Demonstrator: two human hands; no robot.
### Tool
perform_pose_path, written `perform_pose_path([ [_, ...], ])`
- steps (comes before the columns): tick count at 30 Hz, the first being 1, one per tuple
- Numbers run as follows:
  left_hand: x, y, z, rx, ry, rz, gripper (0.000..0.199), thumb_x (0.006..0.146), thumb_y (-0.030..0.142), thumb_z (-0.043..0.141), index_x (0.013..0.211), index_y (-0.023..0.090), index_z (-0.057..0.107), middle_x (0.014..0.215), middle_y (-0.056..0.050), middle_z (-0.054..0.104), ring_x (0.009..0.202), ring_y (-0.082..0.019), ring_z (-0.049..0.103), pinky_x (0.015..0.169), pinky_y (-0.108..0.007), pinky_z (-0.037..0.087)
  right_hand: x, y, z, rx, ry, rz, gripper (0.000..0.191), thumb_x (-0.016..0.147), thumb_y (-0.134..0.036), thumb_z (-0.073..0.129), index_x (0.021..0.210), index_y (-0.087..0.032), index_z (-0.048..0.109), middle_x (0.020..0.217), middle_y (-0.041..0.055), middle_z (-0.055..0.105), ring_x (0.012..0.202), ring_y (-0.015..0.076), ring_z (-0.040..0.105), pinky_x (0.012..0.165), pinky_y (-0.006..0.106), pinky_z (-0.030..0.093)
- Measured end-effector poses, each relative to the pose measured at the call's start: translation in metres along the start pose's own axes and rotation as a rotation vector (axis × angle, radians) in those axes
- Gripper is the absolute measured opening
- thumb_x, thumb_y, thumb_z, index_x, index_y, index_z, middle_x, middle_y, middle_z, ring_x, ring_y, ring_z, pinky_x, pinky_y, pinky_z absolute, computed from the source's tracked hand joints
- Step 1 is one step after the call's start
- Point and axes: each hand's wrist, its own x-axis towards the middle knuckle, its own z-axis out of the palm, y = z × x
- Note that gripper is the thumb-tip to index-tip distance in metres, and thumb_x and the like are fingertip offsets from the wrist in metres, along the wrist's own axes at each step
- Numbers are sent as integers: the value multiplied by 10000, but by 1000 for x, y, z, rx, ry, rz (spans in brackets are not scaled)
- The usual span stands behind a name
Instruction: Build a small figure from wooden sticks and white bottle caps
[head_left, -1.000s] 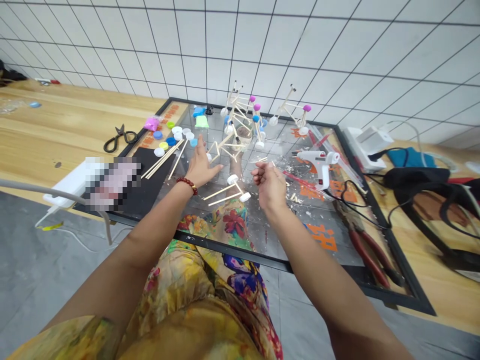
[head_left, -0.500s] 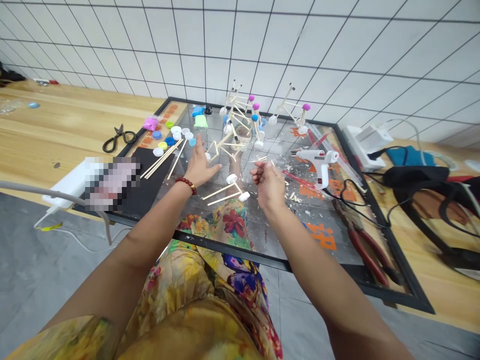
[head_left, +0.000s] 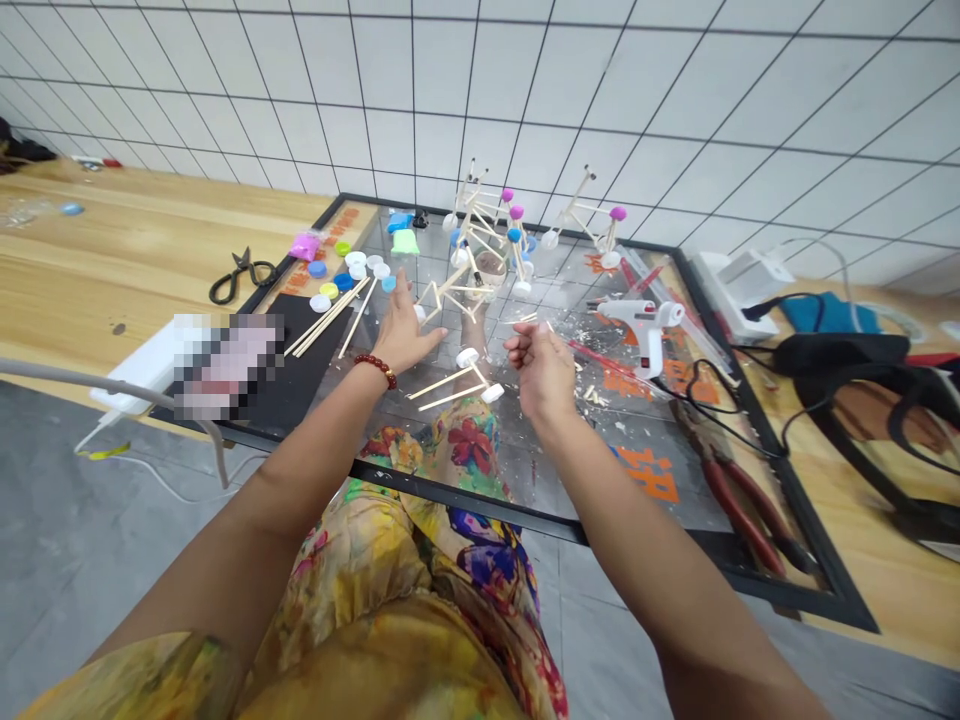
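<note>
My left hand (head_left: 401, 335) is open, thumb and fingers spread, over the glass panel (head_left: 360, 420), beside a stick model (head_left: 450, 295). My right hand (head_left: 541, 365) is closed with its fingers curled. A short pale tip shows by its index finger, but I cannot make out what it holds, if anything. Between and below the hands lies a stick frame (head_left: 450, 388) with two white bottle caps (head_left: 467, 357) on it. Several stick models with caps and coloured balls (head_left: 514, 212) stand behind, and another stick model (head_left: 574, 225) stands to their right.
Bottle caps (head_left: 355, 259) and loose sticks (head_left: 330, 315) lie at left, with black scissors (head_left: 241, 277) beyond. On the right are a white glue gun (head_left: 643, 325), red-handled pliers (head_left: 746, 510), cables, a power strip (head_left: 727, 285) and scattered scraps (head_left: 592, 395). A tiled wall rises behind.
The whole view has shifted slightly, so everything appears a little further right. Both hands keep the same poses, and nothing on the panel has visibly moved.
</note>
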Motion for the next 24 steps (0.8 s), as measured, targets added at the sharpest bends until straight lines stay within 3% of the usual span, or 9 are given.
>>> perform_pose_path([
  [14,0,3,-1,31,-17,-31,1208,712,346,786,1598,227,-26,1612,-248,245,1385,-376,448,1080,-533,417,0,1,0,-13,2,-5,434,821,-637,675,810,-203,670,616,-32,637,525,69,514,514,195,382],
  [24,0,-1,0,4,2,-4,1227,702,342,795,1611,278,-26,1602,-212,287,1378,-372,455,1103,-552,402,-1,-1,0,-27,-12,-10,433,861,-641,636,827,-209,654,631,-38,635,518,62,518,518,196,381],
])
